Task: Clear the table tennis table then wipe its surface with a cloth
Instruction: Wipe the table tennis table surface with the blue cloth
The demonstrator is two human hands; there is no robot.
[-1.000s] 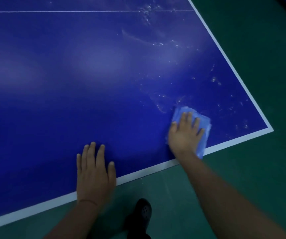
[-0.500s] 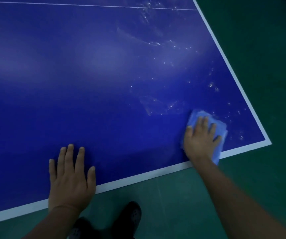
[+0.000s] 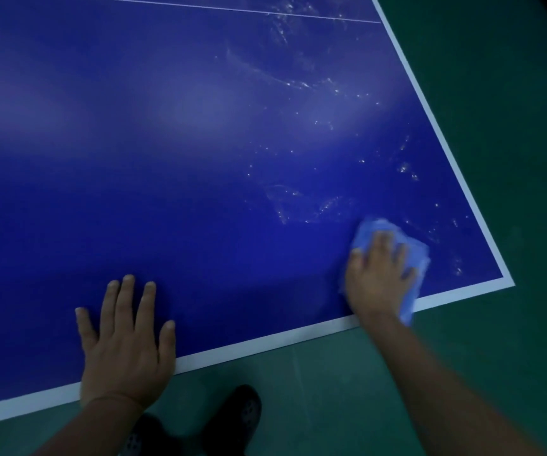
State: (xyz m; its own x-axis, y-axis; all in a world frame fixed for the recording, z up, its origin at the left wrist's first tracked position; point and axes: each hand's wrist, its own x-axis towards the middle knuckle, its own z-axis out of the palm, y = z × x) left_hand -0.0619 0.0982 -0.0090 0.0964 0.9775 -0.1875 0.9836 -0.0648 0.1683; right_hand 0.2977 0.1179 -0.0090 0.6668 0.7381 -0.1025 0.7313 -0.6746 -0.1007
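Pressing cloth [image 3: 413,255] flat, right grip [image 3: 377,278], left grip [image 3: 124,343] spread on wet-streaked blue table [image 3: 199,159], green floor [image 3: 512,126]

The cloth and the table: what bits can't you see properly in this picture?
- Cloth, head view: mostly covered by the right hand and blurred, so its folds are unclear.
- Table: far end and left side cut off by the picture edges.
- Shoes: dark, blurred, cut by the bottom edge.
- Droplets: too small to count.
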